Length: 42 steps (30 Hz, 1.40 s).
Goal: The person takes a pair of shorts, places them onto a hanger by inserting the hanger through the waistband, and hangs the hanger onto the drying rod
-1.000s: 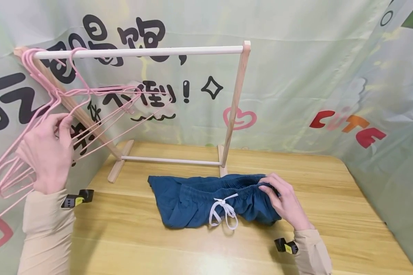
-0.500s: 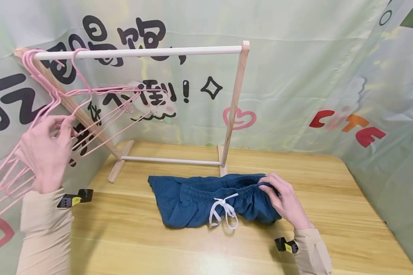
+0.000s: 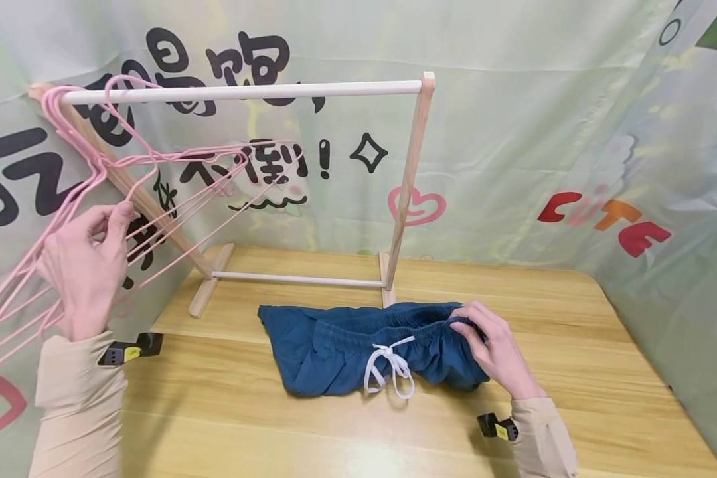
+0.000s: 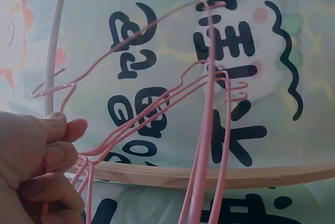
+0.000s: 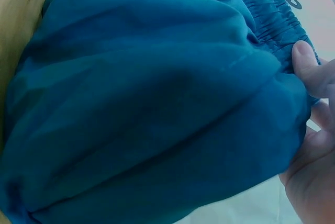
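In the head view, my left hand (image 3: 86, 265) pinches one shoulder of a pink clothes hanger (image 3: 137, 137) between thumb and forefinger. Its hook loops around the white top rod (image 3: 275, 90) of a wooden rack. The left wrist view shows this hanger (image 4: 112, 51) slanting apart from several other pink hangers (image 4: 141, 114). My right hand (image 3: 494, 345) grips the elastic waistband at the right end of dark blue shorts (image 3: 340, 362), which lie on the table with the waist facing up. Seen from the right wrist, the thumb (image 5: 309, 69) presses on the gathered waistband (image 5: 269, 17).
The rack's right post (image 3: 407, 186) and lower bar (image 3: 299, 279) stand behind the shorts on the wooden table (image 3: 263, 438). A white drawstring (image 3: 387, 352) is tied in a bow at the shorts' front. A printed cloth (image 3: 514, 133) hangs behind and at both sides.
The pinched hanger's hook has risen and shifted left at the rod, and its far end has tilted up slightly. The right hand and shorts stay put.
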Motion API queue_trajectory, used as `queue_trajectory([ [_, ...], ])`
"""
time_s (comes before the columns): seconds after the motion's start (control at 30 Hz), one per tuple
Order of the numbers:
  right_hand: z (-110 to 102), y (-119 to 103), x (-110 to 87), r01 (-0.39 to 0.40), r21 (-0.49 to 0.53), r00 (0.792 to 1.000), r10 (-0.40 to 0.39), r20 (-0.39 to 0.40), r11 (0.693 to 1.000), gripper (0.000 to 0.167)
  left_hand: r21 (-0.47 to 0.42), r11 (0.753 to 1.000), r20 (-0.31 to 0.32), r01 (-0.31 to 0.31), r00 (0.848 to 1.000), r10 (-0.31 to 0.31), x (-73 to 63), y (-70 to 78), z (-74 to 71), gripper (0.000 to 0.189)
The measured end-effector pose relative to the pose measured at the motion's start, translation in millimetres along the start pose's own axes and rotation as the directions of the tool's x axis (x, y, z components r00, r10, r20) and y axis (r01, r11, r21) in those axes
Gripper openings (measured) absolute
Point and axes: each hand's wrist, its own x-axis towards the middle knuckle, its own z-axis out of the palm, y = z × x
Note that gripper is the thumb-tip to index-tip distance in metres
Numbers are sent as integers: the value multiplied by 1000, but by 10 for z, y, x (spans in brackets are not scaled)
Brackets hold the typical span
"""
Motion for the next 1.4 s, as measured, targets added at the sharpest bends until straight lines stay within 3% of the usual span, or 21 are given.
queue_trajectory([
  [0.13, -6, 12, -5, 13, -4, 1000, -14, -13, 1000, 15, -48, 999, -36, -9, 999, 8, -9, 36, 22, 47],
  [0.3, -8, 13, 3, 28, -14, 999, -29, -44, 1000, 30, -110, 991, -97, -82, 993, 71, -24, 40, 73, 40],
  [0.43, -2, 18, 11, 54, -16, 994, -55, -93, 998, 38, -176, 979, -112, -99, 991, 80, -49, 48, 102, 36],
  [0.6, -12, 20, 5, 4, -37, 994, -8, -106, 999, 33, -273, 953, -138, -131, 986, 97, -80, 54, 137, 33],
  [0.77, -32, 11, 5, -56, -61, 995, 51, -91, 997, 22, -304, 941, -173, -148, 980, 98, -123, 50, 158, 30],
  [1.03, -52, 3, 8, -95, -60, 992, 89, -90, 994, 24, -337, 929, -209, -155, 974, 86, -315, 9, 155, 32],
  [1.23, -31, -13, 28, -49, -81, 988, 36, -153, 996, 33, -405, 895, -219, -188, 970, 105, -484, 12, 218, 37],
  [1.4, -40, -15, 15, -63, -69, 989, 53, -136, 996, 31, -447, 870, -209, -210, 970, 127, -602, 54, 277, 38],
])
